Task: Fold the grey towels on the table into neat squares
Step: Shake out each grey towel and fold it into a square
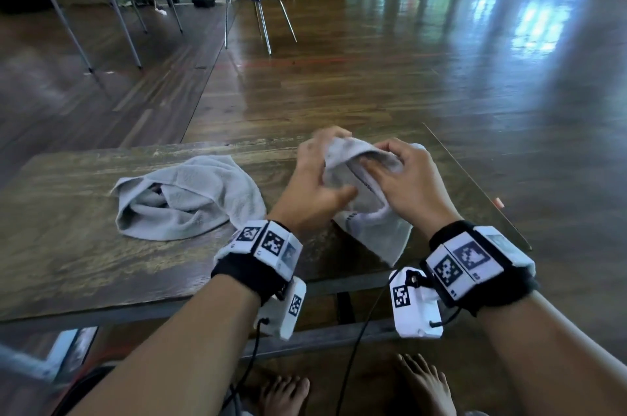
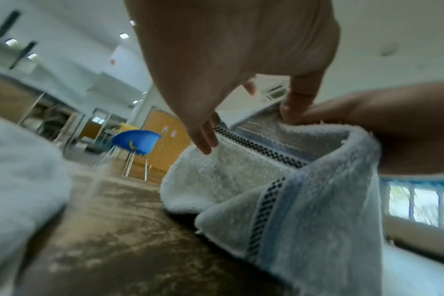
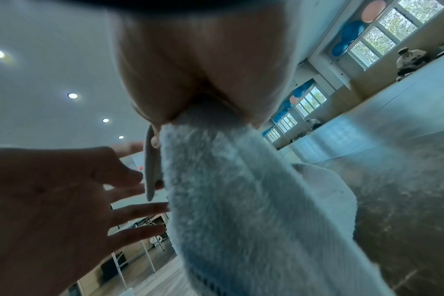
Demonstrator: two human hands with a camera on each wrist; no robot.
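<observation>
I've got one towel (image 1: 366,178) lifted in both hands over the right half of the counter (image 1: 68,212), its lower corner drooping down onto the wood near the front edge. My right hand (image 1: 407,184) has fingers and thumb curled round a bunched top edge; the right wrist view shows the cloth coming straight out of that grip and hanging down. My left hand (image 1: 312,191) is less clear-cut: in the head view it wraps the towel's left side w/ the thumb across the front, but in the right wrist view its fingers are spread and only touching the cloth edge. So I read it as loosely on the towel, feeling for an edge, not a firm pinch. The left wrist view shows a checked stripe band near one hem, folded over on itself, so the towel isn't flat yet.

The 2nd towel (image 1: 186,198) sits crumpled on the counter to the left, well apart from my hands, untouched.

Step in hand, I'd say: sorting out towel no. 1, finding corners before any real fold. Nothing looks like a square yet, so the task is early.

Next move prob needs each hand on a separate corner of the same hem, pull apart to open the cloth, then lay it flat on the counter. Risk: grabbing two layers at once and folding in the twist.
</observation>
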